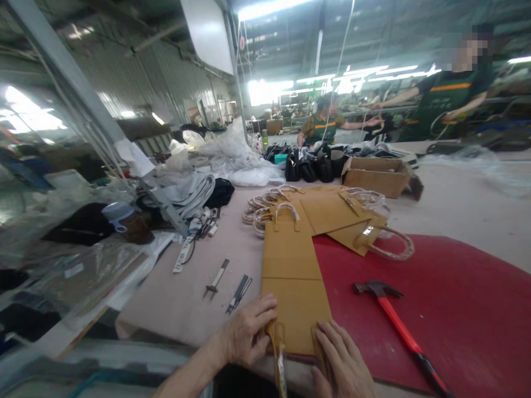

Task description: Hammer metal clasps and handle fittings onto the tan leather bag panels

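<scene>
A long mustard-yellow leather bag panel (292,304) lies flat in front of me, with a crease across its middle. A plastic-wrapped handle (287,213) arches from its far end, and another wrapped handle (281,367) hangs over the table's near edge. My left hand (249,327) is closed on the panel's near left edge, beside the hanging handle. At the near right corner, my right hand (344,359) grips the panel, fingers on top and thumb below the edge. A claw hammer (396,320) with a red and black handle rests to the right of this hand.
More yellow bag panels (327,210) with wrapped handles lie beyond. A red mat (464,293) covers the right side. Calipers (216,279) and slim metal tools (239,293) lie left. Behind are black bags (311,167), a cardboard box (375,176) and two co-workers (440,105).
</scene>
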Demonstrator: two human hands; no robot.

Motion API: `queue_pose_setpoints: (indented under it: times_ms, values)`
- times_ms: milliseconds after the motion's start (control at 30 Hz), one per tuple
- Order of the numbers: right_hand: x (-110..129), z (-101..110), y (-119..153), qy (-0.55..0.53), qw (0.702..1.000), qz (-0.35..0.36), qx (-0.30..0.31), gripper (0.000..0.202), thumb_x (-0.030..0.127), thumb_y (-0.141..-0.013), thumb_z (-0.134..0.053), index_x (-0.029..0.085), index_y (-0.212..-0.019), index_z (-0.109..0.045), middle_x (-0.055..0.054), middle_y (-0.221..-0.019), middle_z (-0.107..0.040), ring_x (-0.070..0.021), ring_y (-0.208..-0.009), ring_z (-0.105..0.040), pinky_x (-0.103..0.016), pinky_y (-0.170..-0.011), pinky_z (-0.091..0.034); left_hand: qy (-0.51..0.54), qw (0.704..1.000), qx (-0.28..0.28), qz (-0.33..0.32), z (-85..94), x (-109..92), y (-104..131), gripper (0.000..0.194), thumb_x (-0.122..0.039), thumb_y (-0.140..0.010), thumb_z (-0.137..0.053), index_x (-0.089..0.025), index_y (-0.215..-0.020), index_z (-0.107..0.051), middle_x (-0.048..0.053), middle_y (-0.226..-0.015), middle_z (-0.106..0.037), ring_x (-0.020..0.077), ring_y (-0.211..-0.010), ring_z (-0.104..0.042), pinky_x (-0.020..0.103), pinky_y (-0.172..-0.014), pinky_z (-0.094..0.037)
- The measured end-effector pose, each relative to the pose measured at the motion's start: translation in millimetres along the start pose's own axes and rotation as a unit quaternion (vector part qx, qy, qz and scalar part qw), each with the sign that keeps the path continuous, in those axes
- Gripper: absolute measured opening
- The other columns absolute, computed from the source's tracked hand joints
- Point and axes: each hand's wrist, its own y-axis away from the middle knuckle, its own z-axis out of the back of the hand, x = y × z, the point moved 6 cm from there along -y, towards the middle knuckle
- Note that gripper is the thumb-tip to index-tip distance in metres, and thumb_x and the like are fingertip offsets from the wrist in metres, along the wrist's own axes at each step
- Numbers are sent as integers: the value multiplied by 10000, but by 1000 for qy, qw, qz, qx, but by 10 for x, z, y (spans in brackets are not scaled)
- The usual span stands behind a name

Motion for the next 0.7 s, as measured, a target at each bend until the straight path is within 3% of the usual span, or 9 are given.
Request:
queue_pose_setpoints:
  times_ms: [167,400,700]
  values:
    - [36,22,-28,-1,1000,-11,-19,577,347,-875,-604,185,-1419,-502,-142,-1351,-629,-360,-1274,-557,-513,-924,-567,-29,999,29,2,3,18,-70,679,-160,-684,-558,-141,-1359,-491,205,-1513,-496,339,-1461,-428,539,-1180,-433]
    - [87,46,-85,-33,995,-88,21,464,321,-924,-560,191,-1366,-505,-173,-1363,-581,-375,-1285,-512,-634,-1055,-438,-66,996,64,23,-23,-19,-110,606,-173,-754,-532,-116,-1357,-524,199,-1504,-508,324,-1462,-424,527,-1217,-362]
    - [-24,48,-191,-35,992,-115,39,390,308,-921,-549,169,-1286,-535,-182,-1302,-595,-362,-1221,-529,-610,-1041,-426,-73,992,86,53,-43,4,-173,618,-176,-770,-540,-87,-1382,-525,206,-1531,-486,336,-1473,-408,558,-1240,-285]
